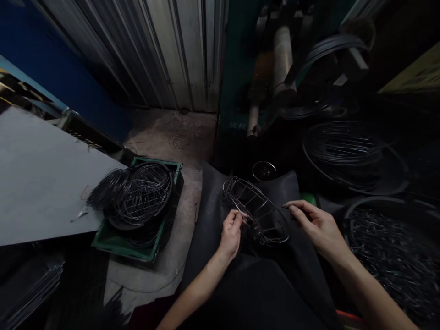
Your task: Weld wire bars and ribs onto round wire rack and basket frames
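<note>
Firstly, left hand: fingers pinched rim of domed grey wire cage
Right hand: fingers loosely spread beside the cage
Floor: green plastic crate held dark wire coils

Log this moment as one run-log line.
left hand: pinching rim of oval grey wire cage frame | right hand: fingertips at its right edge, grip unclear | nearby: green plastic crate of wire frames

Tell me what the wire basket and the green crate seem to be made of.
Wire basket: looks like bare metal wire, thin grey rods with a dull shine. Green crate: probably moulded plastic, matt, with an even green colour and a thick rim; the dim light leaves it uncertain.
</note>
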Demonstrator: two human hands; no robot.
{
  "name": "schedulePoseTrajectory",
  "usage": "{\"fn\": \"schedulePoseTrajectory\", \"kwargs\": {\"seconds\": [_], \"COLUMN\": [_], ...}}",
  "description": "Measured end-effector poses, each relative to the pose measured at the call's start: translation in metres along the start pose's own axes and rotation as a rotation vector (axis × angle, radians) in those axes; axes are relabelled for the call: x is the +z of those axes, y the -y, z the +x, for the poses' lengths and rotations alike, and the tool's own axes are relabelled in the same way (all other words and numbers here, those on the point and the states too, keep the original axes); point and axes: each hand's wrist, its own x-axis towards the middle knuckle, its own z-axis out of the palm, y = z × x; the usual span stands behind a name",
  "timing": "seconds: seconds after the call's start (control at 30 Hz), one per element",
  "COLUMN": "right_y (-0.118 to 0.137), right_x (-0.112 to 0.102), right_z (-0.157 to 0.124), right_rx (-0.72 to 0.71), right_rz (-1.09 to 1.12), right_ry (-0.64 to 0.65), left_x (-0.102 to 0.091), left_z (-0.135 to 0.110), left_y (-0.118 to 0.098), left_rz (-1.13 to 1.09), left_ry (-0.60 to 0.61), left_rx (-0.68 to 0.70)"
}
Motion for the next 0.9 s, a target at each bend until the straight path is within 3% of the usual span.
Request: {"fn": "schedulePoseTrajectory", "kwargs": {"seconds": [0.13,0.33,0.47,0.6,0.7,0.8,0.9], "right_y": [-0.005,-0.011,0.000,0.015,0.030,0.044,0.053], "right_x": [0.002,-0.004,-0.011,-0.015,-0.012,-0.004,0.007], "right_z": [-0.001,0.005,0.040,0.080,0.099,0.111,0.122], "right_rx": [-0.010,-0.005,0.061,0.195,0.172,0.124,0.120], "right_rz": [-0.007,-0.065,0.066,0.184,0.156,0.068,-0.058], "right_ry": [0.002,0.056,0.045,0.106,0.201,0.293,0.393], "left_x": [0.004,0.016,0.030,0.036,0.037,0.035,0.023], "left_z": [-0.008,-0.002,0.015,0.027,0.029,0.028,0.023], "left_y": [-0.008,-0.014,-0.032,-0.048,-0.047,-0.035,-0.022], "left_rz": [-0.155,-0.048,-0.006,0.184,0.280,0.243,0.231], "left_ry": [0.041,0.015,0.121,0.267,0.174,0.029,0.034], "left_rx": [0.011,-0.011,-0.032,-0.064,-0.017,0.057,0.013]}}
